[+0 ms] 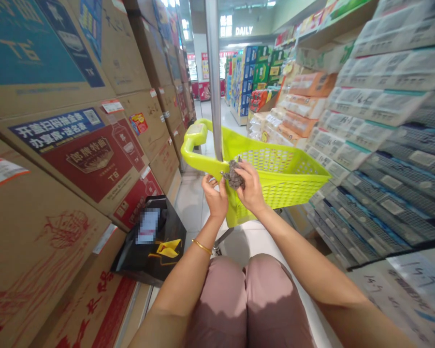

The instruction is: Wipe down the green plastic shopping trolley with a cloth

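A lime-green plastic shopping basket (282,191) with a latticed wall and a looped handle (188,145) stands in front of my knees, beside an upright metal pole (213,72). My right hand (251,188) presses a crumpled grey cloth (235,175) against the basket's near corner. Just left of it, my left hand (215,195) is closed at the same corner, its fingers curled and its thumb by the cloth's edge. A small shiny metal piece (223,174) shows between the hands. What the left fingertips pinch is hidden.
Stacked cartons (94,154) line the left side. A black bag (155,251) with a phone-like blurred rectangle on it sits at their foot. Packaged goods (377,111) are piled along the right. Between them the tiled aisle (192,208) runs toward more shelves.
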Available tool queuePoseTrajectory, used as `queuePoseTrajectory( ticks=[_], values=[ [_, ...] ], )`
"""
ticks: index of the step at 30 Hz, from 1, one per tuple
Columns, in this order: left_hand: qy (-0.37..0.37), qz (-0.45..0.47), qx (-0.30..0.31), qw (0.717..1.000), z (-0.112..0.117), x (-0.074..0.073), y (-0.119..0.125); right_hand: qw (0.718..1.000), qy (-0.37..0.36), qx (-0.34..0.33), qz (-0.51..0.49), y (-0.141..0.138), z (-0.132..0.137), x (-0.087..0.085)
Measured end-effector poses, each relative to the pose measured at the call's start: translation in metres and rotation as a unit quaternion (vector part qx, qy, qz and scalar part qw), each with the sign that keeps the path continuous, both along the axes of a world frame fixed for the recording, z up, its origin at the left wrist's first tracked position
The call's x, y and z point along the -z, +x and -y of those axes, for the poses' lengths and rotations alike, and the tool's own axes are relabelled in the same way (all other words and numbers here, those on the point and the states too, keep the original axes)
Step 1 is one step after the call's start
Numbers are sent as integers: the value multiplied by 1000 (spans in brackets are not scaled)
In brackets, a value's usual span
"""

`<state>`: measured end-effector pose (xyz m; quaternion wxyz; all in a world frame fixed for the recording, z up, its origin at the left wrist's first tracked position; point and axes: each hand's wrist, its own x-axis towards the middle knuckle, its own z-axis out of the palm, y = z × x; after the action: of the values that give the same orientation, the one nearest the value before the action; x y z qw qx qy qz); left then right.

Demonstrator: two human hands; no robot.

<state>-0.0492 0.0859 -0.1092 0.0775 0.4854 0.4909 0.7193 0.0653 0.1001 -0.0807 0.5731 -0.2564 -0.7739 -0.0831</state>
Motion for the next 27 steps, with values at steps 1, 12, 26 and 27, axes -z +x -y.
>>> queuePoseTrajectory(
  ticks=[1,12,26,27],
  values=[
    [-11,12,12,1000,-1,2,0,1000,-3,-3,9,-1,-2,-2],
    [-59,-80,8,995,-7,16,-4,996,-28,-23,77,-10,-27,30],
    [-68,4,125,990,-11,38,-9,987,-79,-30,139,10,-32,104],
    [-68,15,130,989,-12,40,-9,988,-84,-17,129,7,-33,97]
  ],
)
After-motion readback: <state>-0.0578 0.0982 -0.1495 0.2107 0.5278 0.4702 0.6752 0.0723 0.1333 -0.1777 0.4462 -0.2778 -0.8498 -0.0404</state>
